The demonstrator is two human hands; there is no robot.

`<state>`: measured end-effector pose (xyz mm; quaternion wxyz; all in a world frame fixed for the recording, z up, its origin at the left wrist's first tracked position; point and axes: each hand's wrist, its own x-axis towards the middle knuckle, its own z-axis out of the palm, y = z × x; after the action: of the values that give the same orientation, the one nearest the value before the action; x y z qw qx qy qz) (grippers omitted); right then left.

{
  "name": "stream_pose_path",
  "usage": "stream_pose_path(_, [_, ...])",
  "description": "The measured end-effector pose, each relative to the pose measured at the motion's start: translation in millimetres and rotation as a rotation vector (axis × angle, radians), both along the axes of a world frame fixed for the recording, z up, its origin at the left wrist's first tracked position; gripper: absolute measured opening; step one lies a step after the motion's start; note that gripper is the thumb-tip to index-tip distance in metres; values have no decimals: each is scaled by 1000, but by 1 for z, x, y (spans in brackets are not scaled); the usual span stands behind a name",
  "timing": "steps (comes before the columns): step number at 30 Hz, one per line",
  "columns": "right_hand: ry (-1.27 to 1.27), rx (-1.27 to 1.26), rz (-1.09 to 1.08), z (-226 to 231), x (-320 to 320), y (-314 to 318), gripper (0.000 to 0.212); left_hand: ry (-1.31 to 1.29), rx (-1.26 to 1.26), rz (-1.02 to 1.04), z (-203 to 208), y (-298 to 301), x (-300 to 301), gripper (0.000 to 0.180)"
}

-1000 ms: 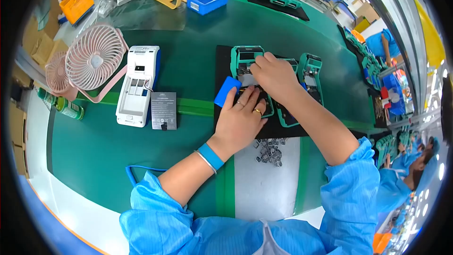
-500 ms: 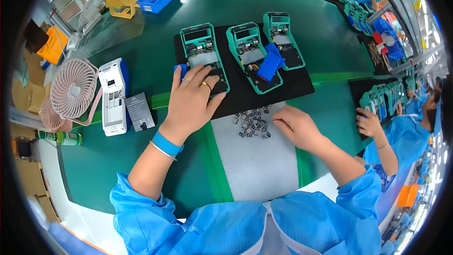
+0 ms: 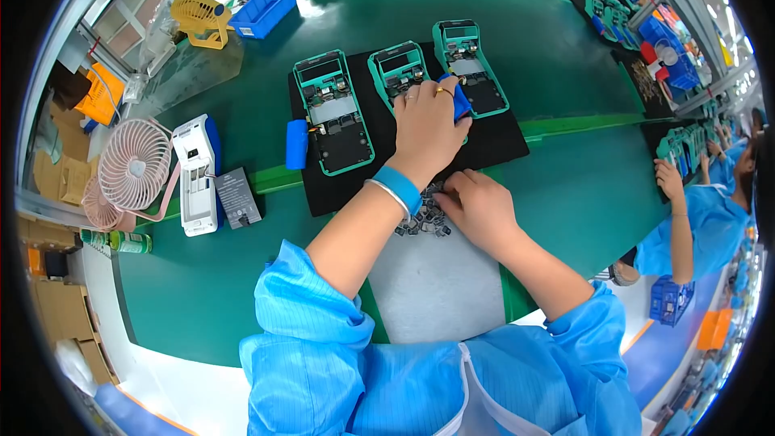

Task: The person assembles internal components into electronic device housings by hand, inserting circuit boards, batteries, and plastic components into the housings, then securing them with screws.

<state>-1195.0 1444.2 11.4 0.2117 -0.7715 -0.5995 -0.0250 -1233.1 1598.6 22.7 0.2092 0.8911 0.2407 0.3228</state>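
My left hand (image 3: 426,129) reaches over the middle teal device housing (image 3: 397,60), fingers curled against a blue battery pack (image 3: 461,100), thumb at its lower end. The hand hides much of that housing. My right hand (image 3: 483,211) is closed in a pinch at the pile of small dark metallic parts (image 3: 424,224); what lies between its fingertips cannot be made out. An open teal housing (image 3: 335,109) with circuit boards lies to the left, another (image 3: 472,64) to the right. Beside the left one rests a blue cylindrical pack (image 3: 297,144) with a short wire.
The housings lie on a black mat (image 3: 323,194) on the green table. A white device (image 3: 196,186), grey flat battery (image 3: 238,198) and pink fan (image 3: 133,163) stand left. Farther off are a yellow fan (image 3: 200,20) and blue bin (image 3: 265,11). Co-workers sit right and beyond.
My left hand has moved right, from the left housing to the battery pack over the middle one. My right hand has shifted left onto the small parts. The view has shifted slightly.
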Motion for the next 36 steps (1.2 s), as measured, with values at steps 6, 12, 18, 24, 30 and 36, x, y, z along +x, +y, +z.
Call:
stream_pose_path(6, [148,-45,56,0,17,-11,12,-407,-181,-85,4,20,-19,38])
stream_pose_path(12, [-147,-1,412,7,29,-5,6,-200,216,5,8,50,-61,31])
stream_pose_path(18, [-449,-215,522,16,13,13,11,43,334,-91,-6,2,-53,46])
stream_pose_path(24, [-415,-474,501,54,16,28,7,86,202,-352,-14,25,-59,53])
stream_pose_path(30, [-217,44,420,90,62,78,3,159,339,-125,-15,-2,-63,57])
stream_pose_path(36, [-487,105,453,47,99,123,9,64,321,-116,-23,-1,-55,52])
